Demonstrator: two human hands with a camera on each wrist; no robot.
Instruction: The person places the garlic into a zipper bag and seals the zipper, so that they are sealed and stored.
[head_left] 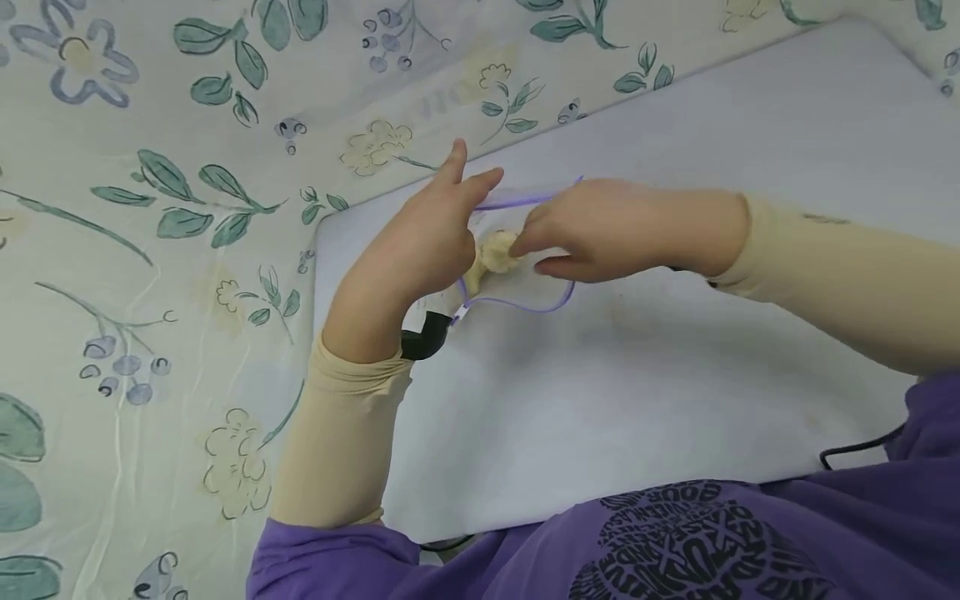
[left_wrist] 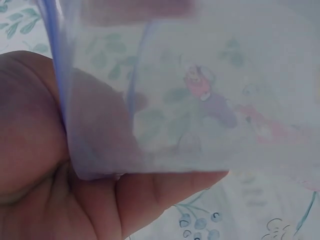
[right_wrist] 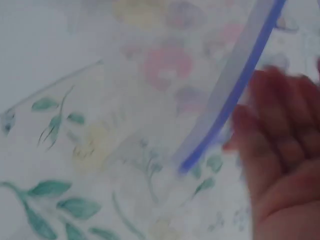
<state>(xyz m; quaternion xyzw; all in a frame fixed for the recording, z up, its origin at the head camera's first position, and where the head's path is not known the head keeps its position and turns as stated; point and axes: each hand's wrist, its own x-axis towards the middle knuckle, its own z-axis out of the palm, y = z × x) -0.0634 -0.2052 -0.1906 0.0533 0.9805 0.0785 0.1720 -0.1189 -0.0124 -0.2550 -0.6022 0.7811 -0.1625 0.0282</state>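
A translucent zip bag [left_wrist: 175,145] with a purple zip edge [head_left: 521,201] stands between my two hands, its mouth spread wide. Pink and purple cartoon prints show on its side in both wrist views. A pale yellow, lumpy thing [head_left: 498,252] shows inside the loop of the mouth. My left hand [head_left: 427,237] is at the left side of the bag, thumb and forefinger extended; in the left wrist view a bag corner lies against the palm and straight fingers. From the right, my right hand [head_left: 607,229] reaches to the mouth, fingers extended, fingertips right at the yellow thing.
The bag is over a white table [head_left: 600,400] whose far edge slants up to the right. Beyond and to the left spreads a cloth [head_left: 172,275] with leaf and flower prints. A black wrist strap mount [head_left: 426,337] juts from the left wrist. A black cable [head_left: 862,447] lies near the right sleeve.
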